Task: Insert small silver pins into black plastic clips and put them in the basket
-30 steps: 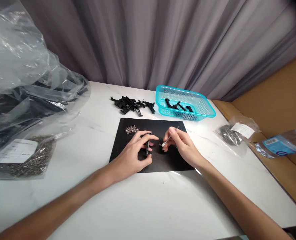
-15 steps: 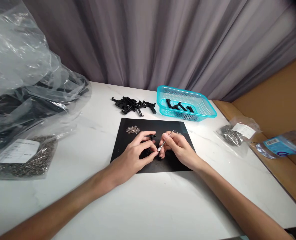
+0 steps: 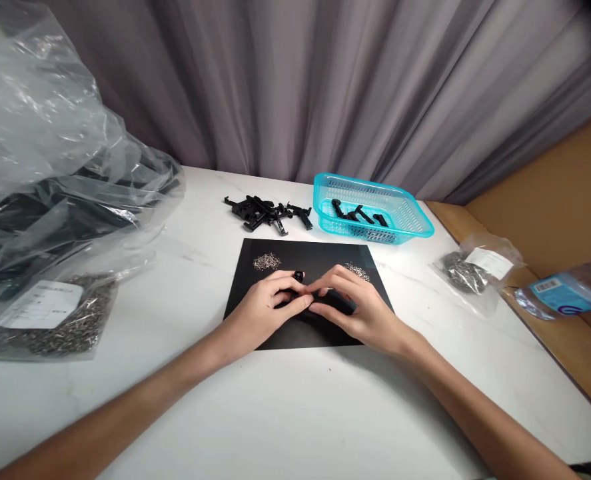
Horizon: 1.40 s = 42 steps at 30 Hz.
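We pinch a small black clip (image 3: 298,275) between our left hand (image 3: 265,308) and right hand (image 3: 358,308), fingertips meeting over the black mat (image 3: 325,337), apparently mid-fitting, so next we need steady pressure.

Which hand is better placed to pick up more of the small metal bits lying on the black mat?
Probably the right hand: the pile of metal bits lies just beyond its fingers, while the left hand grips the black part.
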Tool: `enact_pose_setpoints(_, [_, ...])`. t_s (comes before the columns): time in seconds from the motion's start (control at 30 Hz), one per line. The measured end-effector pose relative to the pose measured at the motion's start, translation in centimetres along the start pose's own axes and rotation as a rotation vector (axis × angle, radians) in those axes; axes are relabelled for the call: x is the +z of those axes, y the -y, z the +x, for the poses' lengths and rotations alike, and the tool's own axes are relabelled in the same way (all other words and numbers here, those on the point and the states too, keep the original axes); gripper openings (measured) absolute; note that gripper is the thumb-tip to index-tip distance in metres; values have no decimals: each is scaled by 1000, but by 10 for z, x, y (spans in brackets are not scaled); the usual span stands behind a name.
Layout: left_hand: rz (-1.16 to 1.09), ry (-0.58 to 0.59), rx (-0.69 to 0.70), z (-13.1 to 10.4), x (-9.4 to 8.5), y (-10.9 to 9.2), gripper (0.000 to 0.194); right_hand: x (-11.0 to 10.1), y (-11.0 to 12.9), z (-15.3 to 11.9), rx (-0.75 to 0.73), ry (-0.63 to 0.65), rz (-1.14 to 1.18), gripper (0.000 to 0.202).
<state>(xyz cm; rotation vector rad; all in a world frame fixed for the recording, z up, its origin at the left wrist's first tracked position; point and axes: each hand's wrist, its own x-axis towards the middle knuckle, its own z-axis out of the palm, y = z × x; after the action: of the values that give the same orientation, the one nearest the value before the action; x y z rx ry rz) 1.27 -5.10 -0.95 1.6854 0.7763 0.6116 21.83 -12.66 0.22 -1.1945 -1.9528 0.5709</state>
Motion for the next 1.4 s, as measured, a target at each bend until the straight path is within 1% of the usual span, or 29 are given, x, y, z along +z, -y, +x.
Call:
enact_pose_setpoints(0.1, [-33, 15, -14, 2, -1, 1, 27, 5, -5, 0, -50, -37, 6, 21])
enact_pose_setpoints(0.2, [-35, 23, -10, 3, -2, 1, 25, 10, -9, 1, -105, -110, -41, 15])
enact_pose_setpoints(0.3, [-17, 27, 3, 3, -3, 2, 24, 12, -12, 1, -127, -138, -87, 11])
enact_pose_setpoints(0.4, [13, 26, 8, 3, -4, -1, 24, 9, -14, 1, -109, -138, -108, 10])
enact_pose_setpoints(0.5, [50, 21, -10, 3, -6, -5, 28, 4, -17, 1, -83, -140, -145, 11])
enact_pose_setpoints(0.6, [65, 20, -45, 3, -8, -7, 32, 1, -18, 1, -50, -172, -187, 13])
enact_pose_setpoints(0.7, [15, 17, -31, 2, -9, -7, 33, 2, -16, 1, -14, -220, -211, 15])
enact_pose_setpoints(0.77, [-49, 34, -7, 0, -7, -7, 38, 3, -14, 1, -3, -227, -205, 14])
enact_pose_setpoints(0.9, [-104, 99, 58, -5, -4, -6, 64, 9, -8, 1, 35, -189, -132, 7])
enact_pose_setpoints(0.97, [-101, 106, 78, -6, -2, -4, 72, 12, -5, 1, 74, -182, -84, 13])
enact_pose_setpoints(1.1, [-93, 66, 93, -4, -1, 2, 78, 17, 2, 0, 120, -155, -1, 23])
enact_pose_setpoints(1.2, [35, 10, 140, -3, -3, 3, 77, 21, 9, 1, 158, -161, 39, 23])
enact_pose_setpoints(1.33, [403, -82, 231, -5, -6, 0, 69, 29, 14, 4, 263, -190, 83, 25])
enact_pose_setpoints(1.4, [527, -111, 264, -6, -7, -3, 66, 31, 12, 5, 313, -182, 95, 20])
